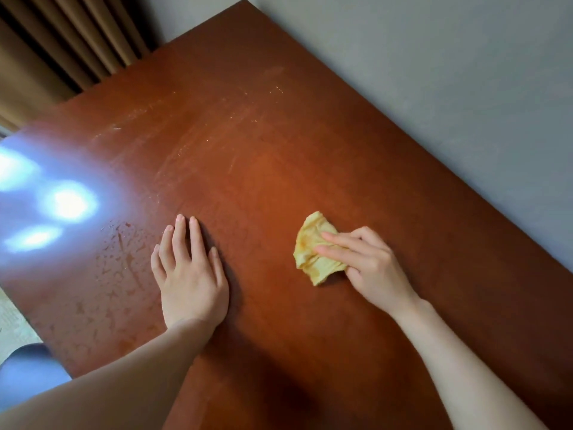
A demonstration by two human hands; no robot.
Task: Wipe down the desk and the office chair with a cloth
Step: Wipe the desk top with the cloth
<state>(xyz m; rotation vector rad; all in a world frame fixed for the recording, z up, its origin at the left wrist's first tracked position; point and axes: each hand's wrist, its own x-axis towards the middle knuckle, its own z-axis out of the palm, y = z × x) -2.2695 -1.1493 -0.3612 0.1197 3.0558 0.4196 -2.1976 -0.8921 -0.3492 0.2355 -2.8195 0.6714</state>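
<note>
A reddish-brown wooden desk (279,125) fills most of the head view, its top scuffed and streaked. A crumpled yellow cloth (310,243) lies on the desk right of centre. My right hand (369,265) presses on the cloth, two fingers laid straight across it and the others curled at its right edge. My left hand (189,271) rests flat on the desk, fingers straight and together, a hand's width left of the cloth. The office chair is not clearly in view.
A grey wall (449,72) runs along the desk's far right edge. Brown curtains (62,41) hang at the top left. Water droplets (117,268) and bright window glare (68,203) mark the desk's left side. A grey rounded object (28,373) sits below the desk's left edge.
</note>
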